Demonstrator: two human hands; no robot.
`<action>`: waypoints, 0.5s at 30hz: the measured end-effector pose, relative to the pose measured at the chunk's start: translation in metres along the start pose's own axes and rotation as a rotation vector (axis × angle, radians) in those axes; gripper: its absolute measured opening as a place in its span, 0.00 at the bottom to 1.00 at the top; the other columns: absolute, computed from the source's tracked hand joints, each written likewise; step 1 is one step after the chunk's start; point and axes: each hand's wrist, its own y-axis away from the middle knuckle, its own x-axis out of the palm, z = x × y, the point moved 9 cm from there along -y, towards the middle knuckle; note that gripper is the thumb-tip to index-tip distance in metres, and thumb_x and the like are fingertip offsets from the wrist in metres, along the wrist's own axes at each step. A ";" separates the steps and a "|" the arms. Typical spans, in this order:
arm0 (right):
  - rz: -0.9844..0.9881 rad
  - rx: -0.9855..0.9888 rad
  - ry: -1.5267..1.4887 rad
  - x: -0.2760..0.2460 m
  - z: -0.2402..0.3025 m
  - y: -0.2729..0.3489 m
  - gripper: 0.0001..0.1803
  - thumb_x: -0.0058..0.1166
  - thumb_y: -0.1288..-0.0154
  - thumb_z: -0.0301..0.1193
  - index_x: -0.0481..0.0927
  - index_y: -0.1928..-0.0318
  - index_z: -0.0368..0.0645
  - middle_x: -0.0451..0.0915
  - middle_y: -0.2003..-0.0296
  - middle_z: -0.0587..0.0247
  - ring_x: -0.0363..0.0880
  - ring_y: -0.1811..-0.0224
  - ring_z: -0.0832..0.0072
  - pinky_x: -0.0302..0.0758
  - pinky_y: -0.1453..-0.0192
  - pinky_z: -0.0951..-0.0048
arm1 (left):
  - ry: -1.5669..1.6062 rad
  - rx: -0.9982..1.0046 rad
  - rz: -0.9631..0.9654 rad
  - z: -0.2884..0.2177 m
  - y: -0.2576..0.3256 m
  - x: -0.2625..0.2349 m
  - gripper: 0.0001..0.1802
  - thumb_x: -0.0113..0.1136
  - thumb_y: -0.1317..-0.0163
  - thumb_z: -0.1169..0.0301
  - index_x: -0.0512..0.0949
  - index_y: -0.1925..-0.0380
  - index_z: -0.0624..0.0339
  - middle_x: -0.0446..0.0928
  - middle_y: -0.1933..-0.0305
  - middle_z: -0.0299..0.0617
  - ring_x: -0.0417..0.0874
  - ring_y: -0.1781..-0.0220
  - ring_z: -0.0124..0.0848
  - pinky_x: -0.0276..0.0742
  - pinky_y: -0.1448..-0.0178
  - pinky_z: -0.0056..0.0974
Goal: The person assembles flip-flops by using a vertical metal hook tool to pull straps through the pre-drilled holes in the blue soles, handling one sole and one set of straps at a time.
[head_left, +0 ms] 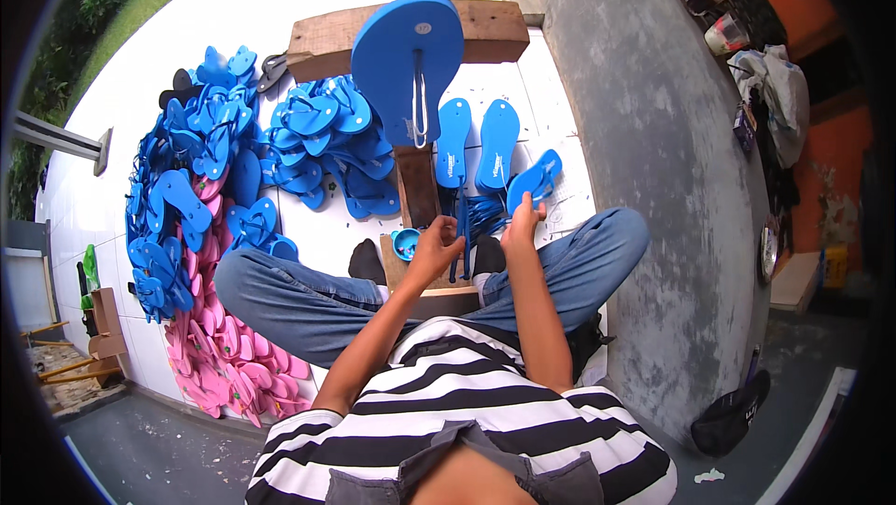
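**Both hands on blue straps at the sandal jig**

L hand (435, 245) fingers curled together round a thin blue strap (455, 242), just above the knees. R hand (523, 223) fingers up, pinching at more straps (481, 214) w/ tips near a small blue sandal (536, 178); grip itself can't be told. Strap bundle lies between the two hands, touching both. Small blue cup (406, 243) just left of L hand. Ahead: wooden post (416, 183) w/ big blue sole (407, 62) mounted on it, two flat soles (476, 143) beside. Far left: blue sandal pile (201, 160), pink pile (229, 356).
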 end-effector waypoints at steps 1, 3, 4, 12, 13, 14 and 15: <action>0.124 -0.131 0.028 0.009 0.005 0.008 0.29 0.44 0.24 0.50 0.64 0.32 0.47 0.68 0.35 0.53 0.73 0.38 0.63 0.70 0.39 0.57 | 0.113 0.001 0.006 -0.012 0.002 -0.005 0.19 0.62 0.36 0.77 0.68 0.48 0.67 0.82 0.64 0.43 0.85 0.64 0.27 0.84 0.60 0.34; 0.734 -0.134 -0.067 0.055 0.041 0.084 0.29 0.41 0.23 0.50 0.66 0.34 0.41 0.73 0.39 0.53 0.74 0.40 0.69 0.69 0.38 0.64 | 0.338 -0.014 0.007 -0.045 0.015 -0.016 0.18 0.62 0.35 0.75 0.69 0.48 0.66 0.82 0.62 0.40 0.84 0.62 0.26 0.81 0.59 0.32; 0.821 -0.203 0.012 0.064 0.060 0.117 0.28 0.42 0.23 0.48 0.69 0.36 0.40 0.76 0.42 0.54 0.76 0.42 0.71 0.70 0.41 0.69 | 0.303 -0.001 0.032 -0.064 0.022 -0.019 0.18 0.62 0.34 0.74 0.69 0.47 0.66 0.82 0.61 0.41 0.84 0.60 0.27 0.82 0.57 0.33; 0.937 -0.657 -0.039 0.083 0.161 0.234 0.12 0.58 0.29 0.29 0.80 0.50 0.36 0.80 0.70 0.69 0.75 0.69 0.84 0.70 0.64 0.82 | 0.035 0.252 0.061 -0.167 0.052 -0.036 0.19 0.62 0.34 0.73 0.70 0.46 0.65 0.82 0.57 0.42 0.84 0.52 0.30 0.81 0.51 0.35; 0.920 -0.653 -0.062 0.080 0.171 0.239 0.11 0.58 0.29 0.30 0.81 0.51 0.38 0.79 0.69 0.69 0.75 0.68 0.85 0.71 0.63 0.82 | -0.030 0.307 0.041 -0.181 0.054 -0.040 0.19 0.62 0.34 0.73 0.71 0.45 0.65 0.82 0.56 0.43 0.84 0.51 0.31 0.81 0.51 0.34; 0.904 -0.648 -0.084 0.076 0.184 0.243 0.10 0.58 0.29 0.30 0.81 0.52 0.39 0.79 0.68 0.69 0.75 0.67 0.86 0.71 0.62 0.82 | -0.077 0.444 0.005 -0.203 0.057 -0.048 0.18 0.61 0.34 0.75 0.72 0.46 0.65 0.82 0.53 0.45 0.84 0.49 0.33 0.81 0.50 0.35; 0.889 -0.643 -0.107 0.072 0.196 0.248 0.10 0.57 0.29 0.30 0.81 0.52 0.40 0.79 0.67 0.70 0.75 0.66 0.86 0.72 0.62 0.83 | -0.165 0.518 -0.040 -0.220 0.059 -0.059 0.17 0.60 0.34 0.75 0.72 0.47 0.65 0.81 0.52 0.45 0.84 0.49 0.34 0.81 0.50 0.35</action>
